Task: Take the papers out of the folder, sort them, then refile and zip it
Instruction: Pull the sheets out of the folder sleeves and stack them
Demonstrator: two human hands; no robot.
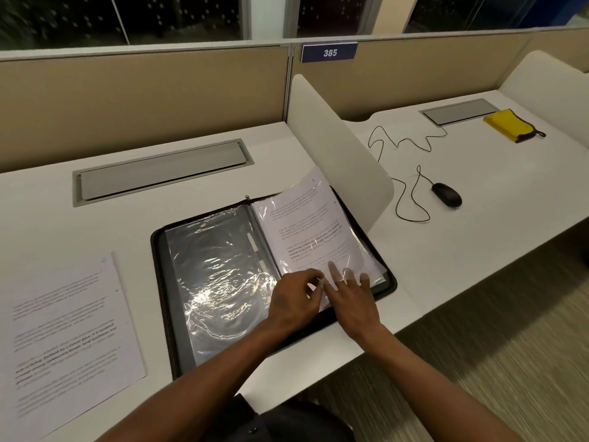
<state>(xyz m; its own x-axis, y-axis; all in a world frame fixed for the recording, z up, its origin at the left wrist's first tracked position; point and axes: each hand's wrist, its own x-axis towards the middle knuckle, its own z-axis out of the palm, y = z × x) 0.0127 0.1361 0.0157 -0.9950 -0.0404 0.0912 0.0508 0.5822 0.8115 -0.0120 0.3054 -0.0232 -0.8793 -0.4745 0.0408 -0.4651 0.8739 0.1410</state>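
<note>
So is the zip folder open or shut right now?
Open: the folder lies flat, both halves spread, with plastic sleeves showing inside.

One zip folder (161,247) lies open under both hands. Two hands are in view: the left hand (294,296) and the right hand (350,293), side by side at the folder's near right corner. Two plastic sleeves show: one empty sleeve (220,275) left of the hands, one filled sleeve (306,224) just beyond the fingertips. One loose printed sheet (67,327) lies well to the left of the hands. Two grey cable hatches are set into the desks: one hatch (162,172) beyond the folder, another hatch (459,110) far right. One black mouse (446,193), one yellow pouch (510,125), one number sign (330,52).
</note>
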